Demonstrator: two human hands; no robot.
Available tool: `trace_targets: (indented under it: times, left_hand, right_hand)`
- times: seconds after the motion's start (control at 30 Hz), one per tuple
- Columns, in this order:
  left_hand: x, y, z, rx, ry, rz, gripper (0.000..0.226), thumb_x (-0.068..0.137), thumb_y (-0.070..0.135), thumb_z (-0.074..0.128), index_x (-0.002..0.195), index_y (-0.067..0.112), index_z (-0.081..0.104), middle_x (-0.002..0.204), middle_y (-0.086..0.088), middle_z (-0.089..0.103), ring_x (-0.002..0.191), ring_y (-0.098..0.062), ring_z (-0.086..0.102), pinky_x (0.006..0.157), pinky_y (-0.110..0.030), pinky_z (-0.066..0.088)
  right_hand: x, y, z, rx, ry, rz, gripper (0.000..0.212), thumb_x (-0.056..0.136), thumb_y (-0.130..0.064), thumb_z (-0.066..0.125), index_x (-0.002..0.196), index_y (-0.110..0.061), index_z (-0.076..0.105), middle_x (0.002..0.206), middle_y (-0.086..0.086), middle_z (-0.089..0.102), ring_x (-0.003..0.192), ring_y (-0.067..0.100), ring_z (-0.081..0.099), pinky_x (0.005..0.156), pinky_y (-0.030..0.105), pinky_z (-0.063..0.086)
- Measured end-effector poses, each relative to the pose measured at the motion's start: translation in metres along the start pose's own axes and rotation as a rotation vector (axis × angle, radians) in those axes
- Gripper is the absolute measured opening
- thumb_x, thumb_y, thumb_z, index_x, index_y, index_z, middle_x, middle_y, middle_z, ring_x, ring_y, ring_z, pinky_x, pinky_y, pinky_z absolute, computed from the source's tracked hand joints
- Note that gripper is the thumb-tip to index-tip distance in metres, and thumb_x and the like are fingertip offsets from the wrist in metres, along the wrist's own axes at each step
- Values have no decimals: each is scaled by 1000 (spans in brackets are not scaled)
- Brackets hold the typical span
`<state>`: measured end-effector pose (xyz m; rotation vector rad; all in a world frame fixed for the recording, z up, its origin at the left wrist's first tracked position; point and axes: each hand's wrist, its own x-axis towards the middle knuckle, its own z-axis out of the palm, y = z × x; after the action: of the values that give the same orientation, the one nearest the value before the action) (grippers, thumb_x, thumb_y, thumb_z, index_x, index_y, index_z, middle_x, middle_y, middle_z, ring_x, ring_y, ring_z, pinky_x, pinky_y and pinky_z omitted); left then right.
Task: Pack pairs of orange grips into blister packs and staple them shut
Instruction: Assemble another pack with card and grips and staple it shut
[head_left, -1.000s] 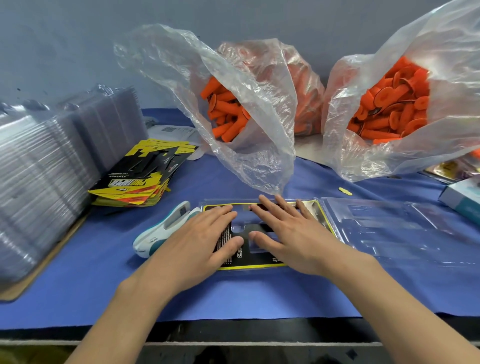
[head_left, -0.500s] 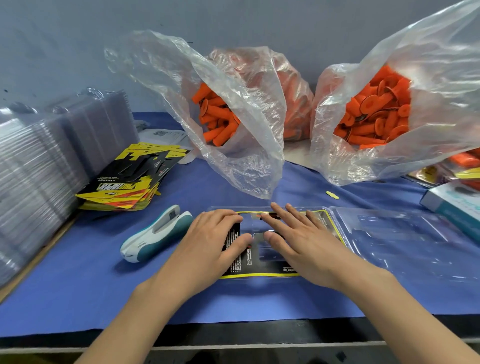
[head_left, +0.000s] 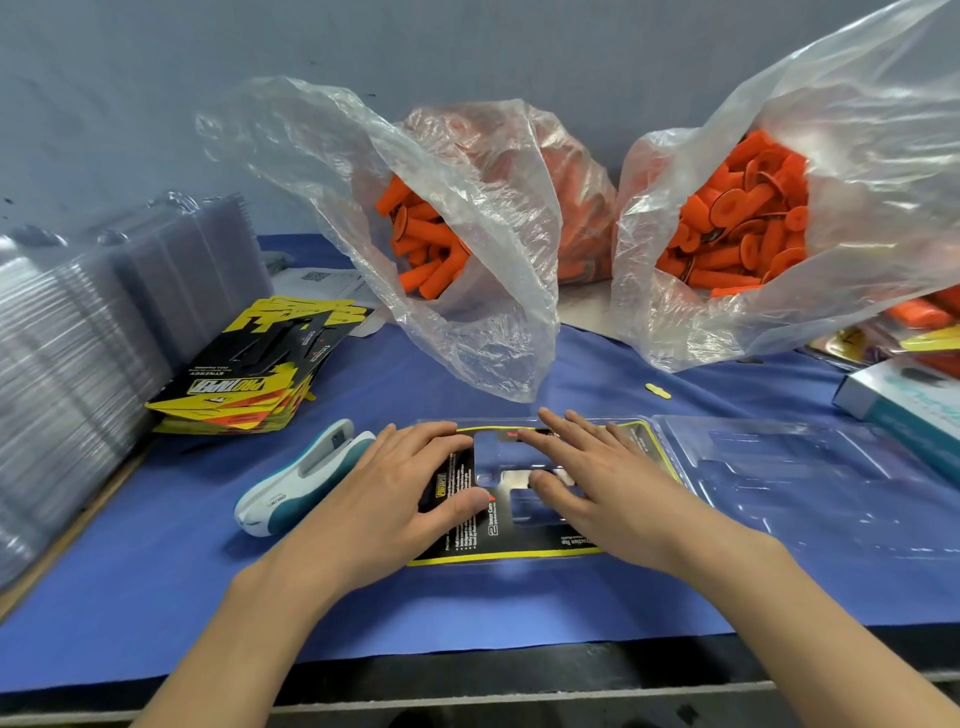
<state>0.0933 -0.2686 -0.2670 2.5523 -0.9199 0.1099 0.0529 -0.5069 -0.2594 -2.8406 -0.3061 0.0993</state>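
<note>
Blue-covered worktop against a grey wall, head view only.

Centre frame: clear blister pack lies opened flat, with a black-and-yellow printed card in its left half. Its other half is spread out to the right and looks empty. Left hand lies flat on the card's left side, fingers straight, gripping nothing. Right hand lies flat on the card's right side, fingers spread, also gripping nothing. Both seem to be pressing the card down into the tray.

Orange grips are not in the pack yet. They sit in two plastic bags, one at upper centre and one at upper right. Stapler lies just beside the left hand. Stack of spare cards is at mid left, with stacks of clear shells at the far left edge.

Risks, as a judgement:
- The card may pop up or slide once the hands lift, because nothing pins it, and the grips would then seat badly.
- The centre bag's loose lip hangs near the pack's far edge, so a reach for grips could drag it across the card.
- The left hand could knock the stapler when it pulls away.
</note>
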Motion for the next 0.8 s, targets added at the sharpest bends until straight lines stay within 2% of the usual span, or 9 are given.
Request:
trace_targets:
  times: [0.07,0.17,0.3,0.47,0.63,0.73,0.8]
  left_hand:
    - [-1,-2,-1,-8,-14,15,66,84,80,37,139,43,39,140,34,29,126,26,16,114,-14,-1]
    - [-3,-4,-1,-26,-40,26,74,79,85,41,140,44,39,144,34,28,132,22,15,118,-21,3]
    - [-5,-7,-2,-13,-54,29,78,74,87,47,140,47,37,147,34,24,136,17,16,119,-24,2]
    - [-6,-9,-7,-28,-31,26,79,70,87,52,138,49,38,146,35,26,128,27,12,116,-19,6]
    - [-3,-10,-16,-97,117,-8,65,80,85,37,130,46,50,139,34,39,131,11,32,104,-20,31]
    - [3,-5,-20,-144,249,7,53,90,70,34,120,37,62,131,24,51,128,2,42,105,-24,36]
    - [9,1,-21,-179,348,20,45,96,59,36,111,31,68,124,20,56,124,-2,47,102,-21,37]
  right_hand:
    - [-1,-1,-2,5,28,-6,50,103,-48,30,151,-48,19,165,-12,6,152,11,2,122,37,4]
    - [-2,-1,-1,-9,44,-11,50,102,-49,30,151,-48,20,165,-13,8,152,11,2,121,36,5]
    - [-3,2,3,-26,52,-17,51,102,-54,28,151,-49,16,165,-15,3,151,9,-2,120,33,-2]
    - [-4,3,3,-18,66,-27,53,101,-57,28,151,-49,15,165,-14,3,151,10,-4,120,31,-3]
    - [-5,-1,-8,114,113,-21,56,97,-63,28,150,-45,26,163,-15,15,151,8,2,120,31,8]
    - [0,-4,-18,160,199,-33,51,99,-57,32,147,-41,36,159,-15,26,150,9,10,118,28,14]
    - [7,-2,-25,156,257,-28,47,101,-50,36,145,-37,42,156,-12,32,148,11,17,116,27,17]
